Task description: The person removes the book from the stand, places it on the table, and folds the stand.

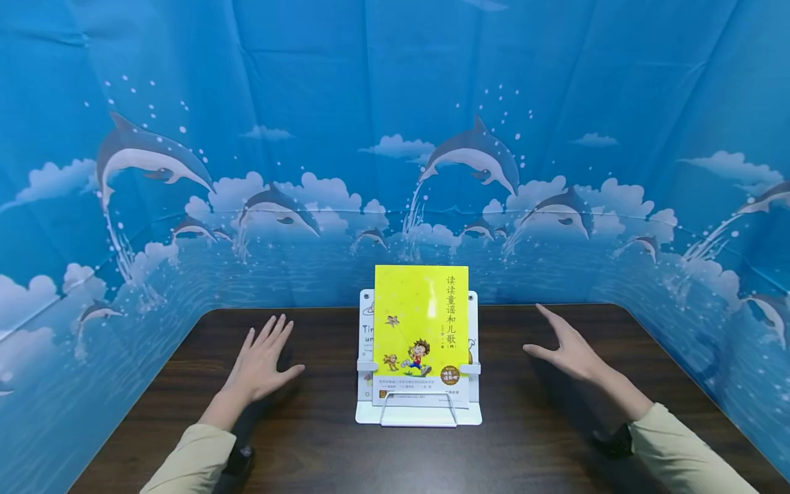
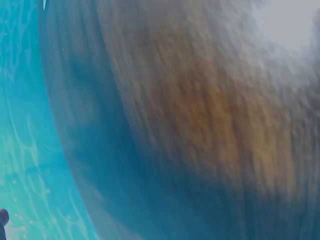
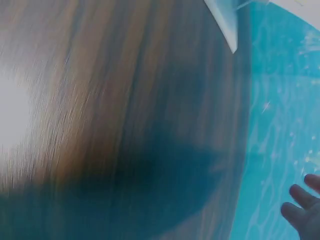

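Observation:
A yellow-green children's book (image 1: 413,309) leans upright on a white book stand (image 1: 475,412) in the middle of the table. Side clips and a wire rest in front hold its lower part. To the left of the stand, my left hand (image 1: 259,363) hovers with fingers spread and holds nothing; only a fingertip (image 2: 3,217) shows in the left wrist view. On the other side, my right hand (image 1: 570,350) is extended with thumb apart, also holding nothing. Several of its fingers (image 3: 295,212) appear at the corner of the right wrist view.
The dark wooden table (image 1: 308,453) has rounded far corners. A blue curtain (image 1: 345,103) printed with dolphins and clouds surrounds it at the back and sides. In the right wrist view, a white edge of the stand (image 3: 225,25) shows at the top.

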{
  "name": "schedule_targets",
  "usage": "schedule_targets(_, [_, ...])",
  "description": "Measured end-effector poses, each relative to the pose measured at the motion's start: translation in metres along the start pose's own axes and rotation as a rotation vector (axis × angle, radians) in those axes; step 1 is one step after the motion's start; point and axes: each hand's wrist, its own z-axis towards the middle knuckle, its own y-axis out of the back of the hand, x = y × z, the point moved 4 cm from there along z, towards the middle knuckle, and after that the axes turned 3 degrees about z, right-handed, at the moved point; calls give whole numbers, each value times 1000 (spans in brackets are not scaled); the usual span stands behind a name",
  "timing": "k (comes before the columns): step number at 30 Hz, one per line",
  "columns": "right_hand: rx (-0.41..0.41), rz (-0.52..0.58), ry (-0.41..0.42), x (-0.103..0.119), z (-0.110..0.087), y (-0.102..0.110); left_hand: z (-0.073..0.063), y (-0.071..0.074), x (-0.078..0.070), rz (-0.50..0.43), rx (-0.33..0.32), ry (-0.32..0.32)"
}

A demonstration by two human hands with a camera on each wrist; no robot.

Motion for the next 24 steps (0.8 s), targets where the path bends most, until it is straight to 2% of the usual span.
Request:
schedule_targets(4, [4, 125, -67, 10, 1, 0, 3, 2, -6, -20, -8, -2])
schedule_targets(8, [4, 170, -86, 21, 3, 1, 8, 5, -13, -79, -27, 0])
schedule_targets(11, [6, 205, -90, 30, 5, 0, 12, 10, -20, -160, -61, 11])
schedule_targets(17, [25, 347, -103, 48, 6, -7, 18, 26, -39, -340, -136, 57])
schedule_targets(24, [-5, 408, -54, 65, 10, -14, 22, 36, -63, -512, -202, 65])
